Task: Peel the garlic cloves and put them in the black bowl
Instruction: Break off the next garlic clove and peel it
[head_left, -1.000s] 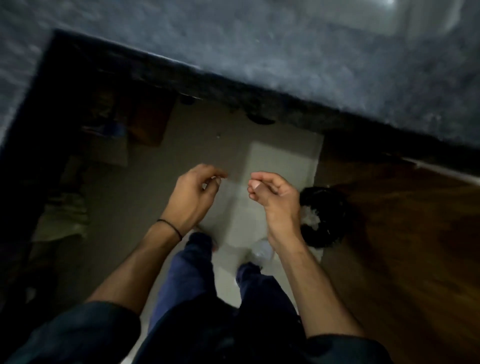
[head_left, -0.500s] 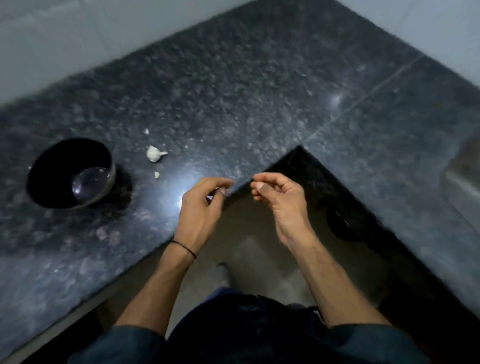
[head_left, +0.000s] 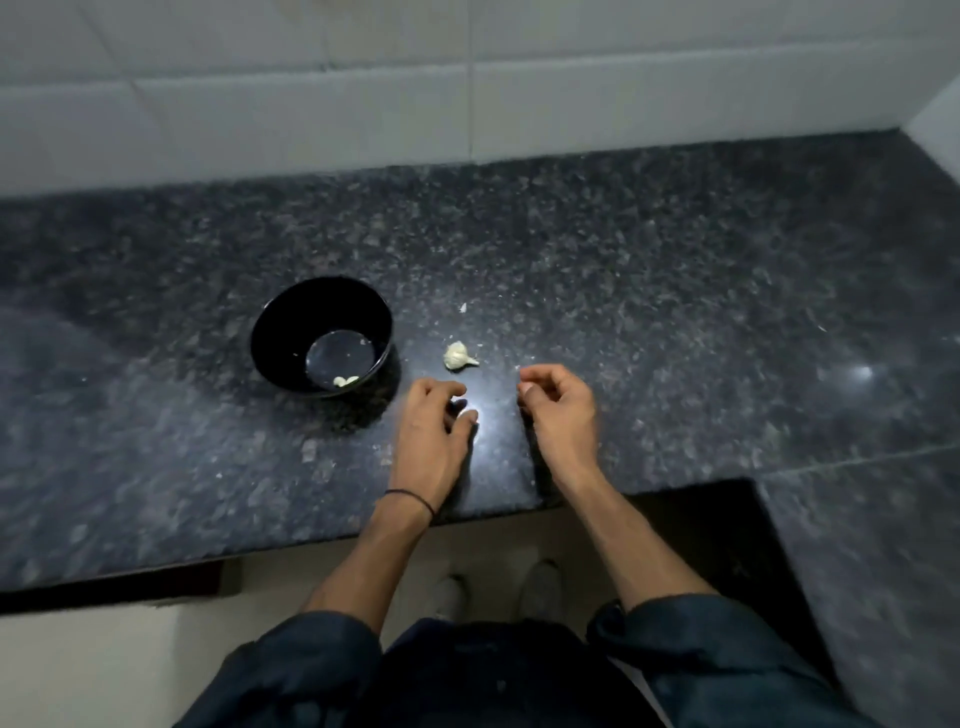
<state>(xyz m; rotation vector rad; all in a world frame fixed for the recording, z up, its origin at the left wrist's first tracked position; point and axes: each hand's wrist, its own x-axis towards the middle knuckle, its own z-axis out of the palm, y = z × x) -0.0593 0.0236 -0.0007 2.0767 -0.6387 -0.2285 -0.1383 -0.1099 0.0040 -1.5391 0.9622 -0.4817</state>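
The black bowl (head_left: 270, 322) stands on the dark granite counter (head_left: 675, 291), with a couple of pale peeled cloves (head_left: 345, 381) at its bottom. An unpeeled garlic piece (head_left: 457, 357) lies just right of the bowl. My left hand (head_left: 431, 431) hovers right below that piece, fingers loosely curled, with nothing visible in it. About a hand's width to the right, my right hand (head_left: 558, 410) is also loosely curled and holds nothing that I can see. Neither hand touches the garlic or the bowl.
A small scrap of garlic skin (head_left: 463, 307) lies behind the garlic piece. A white tiled wall (head_left: 467, 104) backs the counter. The counter turns a corner at the right (head_left: 857, 519), and its front edge runs under my wrists, with floor below.
The view swung up from the floor and a black bin to the counter. Both hands moved forward over the counter, close to the garlic piece and the bowl.
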